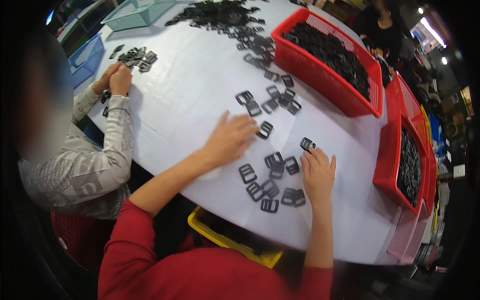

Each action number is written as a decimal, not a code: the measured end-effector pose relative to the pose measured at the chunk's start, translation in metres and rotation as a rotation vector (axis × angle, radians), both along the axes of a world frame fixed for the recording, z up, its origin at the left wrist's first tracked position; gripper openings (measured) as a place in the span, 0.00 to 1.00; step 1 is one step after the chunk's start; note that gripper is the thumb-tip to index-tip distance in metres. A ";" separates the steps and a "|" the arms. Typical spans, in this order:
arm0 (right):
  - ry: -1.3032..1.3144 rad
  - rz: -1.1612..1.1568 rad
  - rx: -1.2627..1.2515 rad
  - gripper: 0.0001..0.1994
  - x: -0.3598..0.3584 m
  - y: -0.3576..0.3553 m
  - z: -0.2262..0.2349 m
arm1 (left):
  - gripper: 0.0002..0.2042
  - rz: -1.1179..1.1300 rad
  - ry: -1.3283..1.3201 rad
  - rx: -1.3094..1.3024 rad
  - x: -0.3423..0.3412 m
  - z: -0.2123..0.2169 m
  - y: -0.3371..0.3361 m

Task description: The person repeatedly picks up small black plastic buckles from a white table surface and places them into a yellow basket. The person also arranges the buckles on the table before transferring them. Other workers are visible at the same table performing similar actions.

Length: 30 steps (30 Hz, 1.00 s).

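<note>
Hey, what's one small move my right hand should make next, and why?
Perhaps draw the black buckle at your right hand back toward the nearer group of buckles. It lies apart from that group, and your fingertips are right at it, so a short pull would probably do. Your left hand is by a different buckle.

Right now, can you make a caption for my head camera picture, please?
Left hand and right hand among loose black buckles on a white table.
</note>
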State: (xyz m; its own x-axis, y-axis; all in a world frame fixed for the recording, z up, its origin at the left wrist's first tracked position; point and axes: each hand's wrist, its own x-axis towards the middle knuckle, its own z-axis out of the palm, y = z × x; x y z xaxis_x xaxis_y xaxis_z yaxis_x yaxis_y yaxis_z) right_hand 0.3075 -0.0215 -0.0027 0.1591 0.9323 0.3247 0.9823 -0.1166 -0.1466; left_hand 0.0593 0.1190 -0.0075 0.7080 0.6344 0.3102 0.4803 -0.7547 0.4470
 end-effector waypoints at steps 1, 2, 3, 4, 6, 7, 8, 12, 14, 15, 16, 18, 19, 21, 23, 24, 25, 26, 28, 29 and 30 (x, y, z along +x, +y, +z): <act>0.026 0.020 -0.006 0.12 -0.003 0.002 0.003 | 0.16 0.052 -0.013 -0.006 -0.007 0.003 0.005; 0.042 0.032 -0.004 0.11 -0.003 0.007 0.009 | 0.16 0.064 -0.021 -0.001 -0.009 0.008 0.010; 0.055 0.045 0.006 0.09 -0.001 0.016 0.014 | 0.16 0.078 -0.031 0.010 -0.005 0.013 0.014; 0.116 0.025 -0.021 0.09 -0.001 0.030 0.018 | 0.16 0.063 -0.019 0.023 0.000 0.015 0.020; 0.200 0.050 0.062 0.09 0.000 0.063 0.014 | 0.16 0.039 -0.001 0.059 0.016 0.015 0.025; 0.222 0.097 0.169 0.10 0.003 0.081 0.004 | 0.16 0.013 0.046 0.111 0.025 0.013 0.022; 0.178 0.109 0.222 0.10 0.004 0.100 -0.006 | 0.15 -0.006 0.094 0.167 0.031 0.009 0.020; -0.025 0.115 0.311 0.11 0.005 0.119 -0.025 | 0.12 -0.115 0.211 0.081 0.035 0.013 0.007; -0.066 0.083 0.140 0.12 -0.001 0.101 -0.014 | 0.09 -0.144 0.235 -0.002 0.030 0.020 0.004; -0.047 0.073 -0.020 0.12 -0.010 0.087 0.007 | 0.08 -0.111 0.156 0.050 0.027 0.016 0.007; -0.034 0.057 -0.176 0.12 -0.014 0.079 0.020 | 0.08 -0.082 0.071 0.108 0.027 0.012 0.011; 0.020 0.071 -0.115 0.11 -0.015 0.084 0.021 | 0.09 -0.043 0.026 0.165 0.034 0.012 0.027; 0.047 0.082 -0.085 0.11 -0.013 0.089 0.018 | 0.11 -0.023 0.011 0.165 0.042 0.005 0.031; 0.167 0.108 -0.042 0.14 -0.007 0.119 0.005 | 0.15 0.071 -0.012 0.206 0.060 -0.018 0.053; 0.236 0.146 0.101 0.19 -0.007 0.148 -0.001 | 0.21 0.085 0.083 0.247 0.081 -0.020 0.071; 0.180 0.178 0.064 0.22 -0.003 0.161 -0.003 | 0.23 0.087 0.098 0.213 0.090 -0.020 0.076; 0.118 0.198 0.013 0.25 0.002 0.170 -0.006 | 0.25 0.082 0.107 0.161 0.096 -0.022 0.079; 0.109 0.194 -0.029 0.25 0.007 0.177 -0.012 | 0.25 0.071 0.084 0.104 0.101 -0.023 0.083; 0.148 0.183 -0.084 0.23 0.007 0.176 -0.018 | 0.25 0.023 0.055 0.003 0.097 -0.025 0.081; 0.199 0.189 -0.086 0.23 0.005 0.170 -0.020 | 0.25 -0.001 0.052 -0.029 0.090 -0.025 0.078; 0.247 0.182 -0.103 0.22 0.004 0.161 -0.020 | 0.25 -0.036 0.045 -0.075 0.086 -0.026 0.071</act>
State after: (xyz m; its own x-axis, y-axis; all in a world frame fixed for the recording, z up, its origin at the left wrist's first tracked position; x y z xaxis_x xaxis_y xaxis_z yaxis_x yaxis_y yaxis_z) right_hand 0.3119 0.1396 -0.0228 0.0492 0.9788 0.1990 0.9244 0.0308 -0.3802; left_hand 0.1454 0.1901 -0.0336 0.7432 0.6282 0.2303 0.4740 -0.7373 0.4813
